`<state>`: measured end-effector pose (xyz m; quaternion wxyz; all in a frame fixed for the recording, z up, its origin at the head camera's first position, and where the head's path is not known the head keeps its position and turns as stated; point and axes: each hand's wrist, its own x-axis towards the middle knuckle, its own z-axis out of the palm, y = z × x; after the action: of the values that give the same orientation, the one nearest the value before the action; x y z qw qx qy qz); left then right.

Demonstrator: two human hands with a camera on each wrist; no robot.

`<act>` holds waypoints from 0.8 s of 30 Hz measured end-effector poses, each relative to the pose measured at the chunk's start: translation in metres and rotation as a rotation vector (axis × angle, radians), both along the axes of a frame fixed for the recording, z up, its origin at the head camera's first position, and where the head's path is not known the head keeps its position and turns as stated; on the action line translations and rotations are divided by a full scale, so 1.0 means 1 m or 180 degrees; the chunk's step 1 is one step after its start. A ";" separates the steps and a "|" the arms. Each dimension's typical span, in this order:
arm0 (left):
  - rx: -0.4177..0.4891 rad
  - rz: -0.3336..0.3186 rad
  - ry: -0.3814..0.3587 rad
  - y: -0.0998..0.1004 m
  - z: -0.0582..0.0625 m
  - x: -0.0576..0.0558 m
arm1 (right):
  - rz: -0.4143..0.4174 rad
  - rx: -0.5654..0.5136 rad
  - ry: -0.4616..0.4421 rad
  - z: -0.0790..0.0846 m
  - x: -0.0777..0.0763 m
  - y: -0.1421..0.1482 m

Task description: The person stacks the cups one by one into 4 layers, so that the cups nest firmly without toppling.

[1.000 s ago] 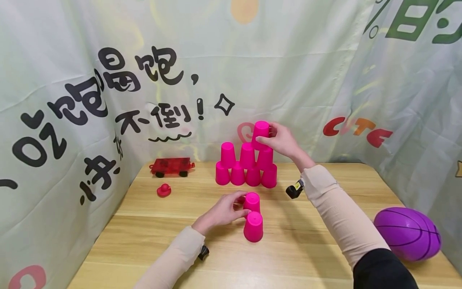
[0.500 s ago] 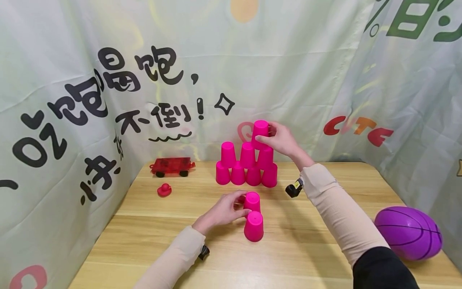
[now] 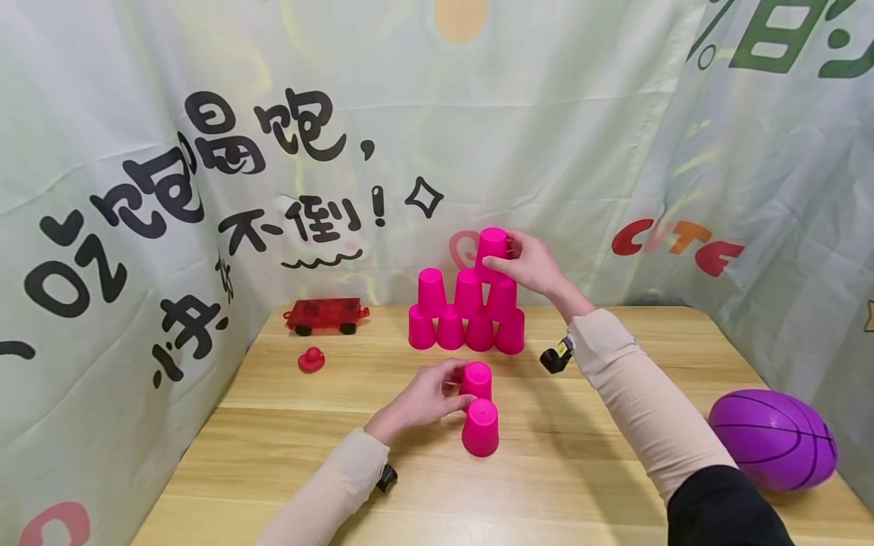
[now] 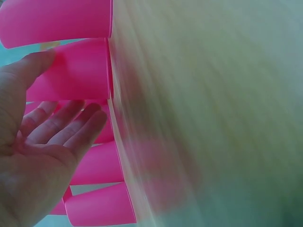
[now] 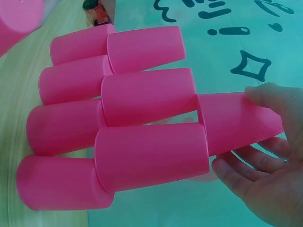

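Pink upside-down cups form a stack at the back of the table, with several in the bottom row and three above. My right hand holds the topmost cup between thumb and fingers. That cup straddles the middle and right cups of the second row. Nearer to me, two more cups stand one behind the other. My left hand is at the rear cup, thumb on its near side and fingers round its far side. The front cup stands just before it, untouched by the fingers.
A red toy cart stands at the back left, a small red rubber duck in front of it. A purple ball sits at the right edge of the wooden table. Printed cloth hangs behind.
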<state>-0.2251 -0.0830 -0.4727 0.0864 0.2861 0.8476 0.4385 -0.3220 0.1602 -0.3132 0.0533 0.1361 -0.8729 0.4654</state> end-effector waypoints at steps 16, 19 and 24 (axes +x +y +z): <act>0.0362 0.0348 0.0007 -0.012 0.016 -0.008 | -0.0104 -0.0121 0.0046 -0.004 0.014 0.014; 0.0443 0.0433 0.0116 -0.015 0.023 -0.012 | -0.0151 -0.0147 0.0069 -0.007 0.022 0.017; 0.0583 0.0503 0.0309 -0.018 0.038 -0.016 | -0.0194 -0.0219 0.0125 -0.013 0.037 0.021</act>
<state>-0.2413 -0.1015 -0.4345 -0.0161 0.2460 0.8271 0.5052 -0.2855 0.1809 -0.3261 0.0892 0.1166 -0.8590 0.4906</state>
